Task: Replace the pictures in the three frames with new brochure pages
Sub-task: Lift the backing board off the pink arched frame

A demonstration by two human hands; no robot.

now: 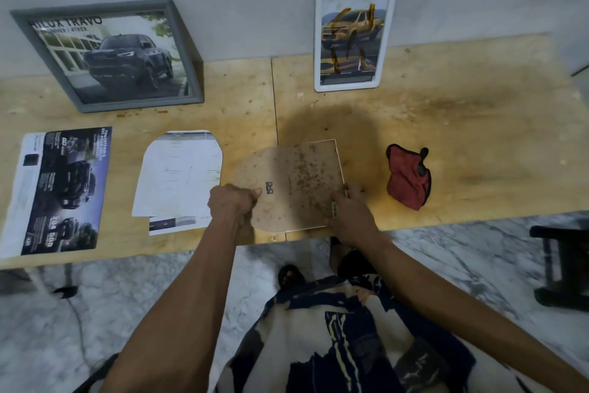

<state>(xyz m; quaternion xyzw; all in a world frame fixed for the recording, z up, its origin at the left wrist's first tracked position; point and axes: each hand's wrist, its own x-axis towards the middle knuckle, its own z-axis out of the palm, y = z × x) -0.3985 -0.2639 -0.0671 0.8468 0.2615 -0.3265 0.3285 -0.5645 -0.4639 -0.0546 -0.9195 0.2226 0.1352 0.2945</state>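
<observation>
Both hands clamped on arch-shaped backing board [293, 182] at worktop [446, 137] front edge: left hand [234, 201] on its left side, right hand [349, 211] on lower right corner. Left of board: arch-cut page [178, 172], then brochure page [63, 188]. Behind board: grey frame [111, 54] & white frame [353, 35] vs wall. Right: red cloth [408, 176].

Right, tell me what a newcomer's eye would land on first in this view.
Probably the stained brown backing board at the table's near edge, gripped by the left hand and right hand. Next, the two truck pictures leaning against the wall: the grey frame at far left and the white frame right of centre. The red cloth to the right of the board stands out on the pale wooden table.
</observation>
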